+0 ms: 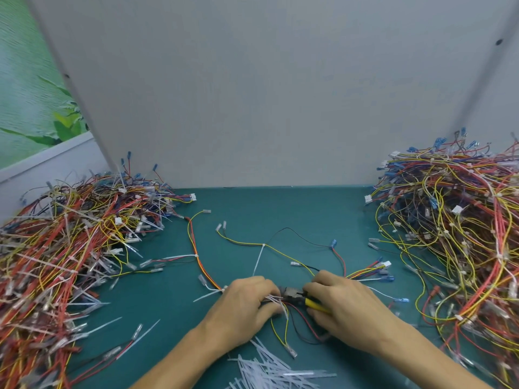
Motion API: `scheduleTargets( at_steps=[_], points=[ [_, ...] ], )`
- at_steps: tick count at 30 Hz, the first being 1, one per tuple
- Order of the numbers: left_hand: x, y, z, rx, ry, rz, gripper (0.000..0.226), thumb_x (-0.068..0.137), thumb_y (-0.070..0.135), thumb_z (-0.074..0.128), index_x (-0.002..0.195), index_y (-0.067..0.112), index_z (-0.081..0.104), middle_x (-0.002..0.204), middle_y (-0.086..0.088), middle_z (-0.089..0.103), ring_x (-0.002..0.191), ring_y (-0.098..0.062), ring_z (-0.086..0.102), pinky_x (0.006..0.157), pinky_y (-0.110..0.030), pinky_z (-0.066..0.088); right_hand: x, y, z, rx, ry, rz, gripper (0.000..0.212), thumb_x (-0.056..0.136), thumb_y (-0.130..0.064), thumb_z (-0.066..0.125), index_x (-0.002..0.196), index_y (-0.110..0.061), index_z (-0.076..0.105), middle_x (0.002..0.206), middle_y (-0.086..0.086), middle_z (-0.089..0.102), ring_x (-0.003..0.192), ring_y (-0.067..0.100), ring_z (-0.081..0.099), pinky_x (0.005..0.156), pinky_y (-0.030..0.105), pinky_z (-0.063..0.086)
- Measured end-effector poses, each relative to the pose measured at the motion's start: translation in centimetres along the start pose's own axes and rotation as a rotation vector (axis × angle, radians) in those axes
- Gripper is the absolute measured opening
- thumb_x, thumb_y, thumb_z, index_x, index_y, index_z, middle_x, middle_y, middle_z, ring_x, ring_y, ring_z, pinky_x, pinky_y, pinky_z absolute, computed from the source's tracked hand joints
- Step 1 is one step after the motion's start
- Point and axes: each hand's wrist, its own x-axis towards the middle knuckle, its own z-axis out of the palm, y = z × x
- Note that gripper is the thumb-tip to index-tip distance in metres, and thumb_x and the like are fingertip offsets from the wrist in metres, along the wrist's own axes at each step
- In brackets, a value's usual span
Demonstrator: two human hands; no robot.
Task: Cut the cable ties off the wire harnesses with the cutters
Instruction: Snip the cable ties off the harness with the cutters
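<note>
Teal bench, head view: left hand is pressing down on the harness, fingers curling round a fan of its thin wires just beside the cutters. Right hand is wrapping round the yellow handles, w/ the dark cutter head pointing left into the wires, almost touching the left fingertips. Can't tell whether the blades are biting a tie or only nosing in; it's blurred & partly hidden by knuckles. The rest of the harness is sprawling across mid-bench, and one white cable tie w/ a long tail is sitting on it further up, uncut. Snipped ties are heaping at the near edge. Left pile & right pile of tangled harnesses are flanking the work area.

Handling, as a guess: the harness is looking light & floppy, prob. snagging on its neighbours, so pinching right next to each tie seems the best hold. Ties are thin stiff nylon, likely pinging off when cut. Wire insulation is soft, so nicking it is the risk.
</note>
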Motion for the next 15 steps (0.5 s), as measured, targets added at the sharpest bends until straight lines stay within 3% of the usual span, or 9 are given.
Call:
scheduleTargets(
  at_steps=[3, 5, 11, 15],
  points=[
    [0.5, 0.1, -0.3, -0.099, 0.051, -0.101, 0.011, 0.084, 0.030, 0.070, 0.081, 0.021, 0.065, 0.061, 0.016, 0.055, 0.059, -0.003, 0.048, 0.062, -0.017, 0.039, 0.0, 0.0, -0.1, -0.001, -0.012, 0.004, 0.030, 0.093, -0.044, 0.038, 0.114, -0.027, 0.050, 0.119, -0.008, 0.046, 0.100, 0.024, 0.054, 0.077, 0.034, 0.045],
    [0.9, 0.0, -0.6, -0.198, 0.071, -0.205, 0.011, 0.084, 0.024, 0.071, 0.076, 0.025, 0.064, 0.046, 0.012, 0.039, 0.049, -0.007, 0.034, 0.052, -0.016, 0.028, 0.0, 0.0, -0.3, 0.013, -0.023, 0.011, 0.028, 0.093, -0.044, 0.039, 0.112, -0.027, 0.051, 0.120, -0.008, 0.044, 0.099, 0.023, 0.055, 0.077, 0.033, 0.045],
    [1.0, -0.5, -1.0, -0.282, -0.070, -0.243, 0.021, 0.078, 0.011, 0.067, 0.089, 0.029, 0.065, 0.049, 0.009, 0.031, 0.052, -0.009, 0.029, 0.053, -0.016, 0.027, -0.1, 0.4, -0.8, 0.048, -0.042, 0.086, 0.025, 0.092, -0.045, 0.043, 0.104, -0.026, 0.054, 0.119, -0.007, 0.040, 0.094, 0.022, 0.055, 0.071, 0.031, 0.043],
    [0.9, -0.3, -0.7, -0.187, -0.125, -0.176, 0.018, 0.076, 0.022, 0.075, 0.091, 0.026, 0.066, 0.051, 0.014, 0.042, 0.051, -0.007, 0.035, 0.052, -0.013, 0.027, -0.5, 0.6, -1.0, 0.008, -0.028, 0.126, 0.025, 0.092, -0.045, 0.043, 0.105, -0.026, 0.054, 0.117, -0.005, 0.040, 0.093, 0.025, 0.056, 0.069, 0.033, 0.043]
  ],
)
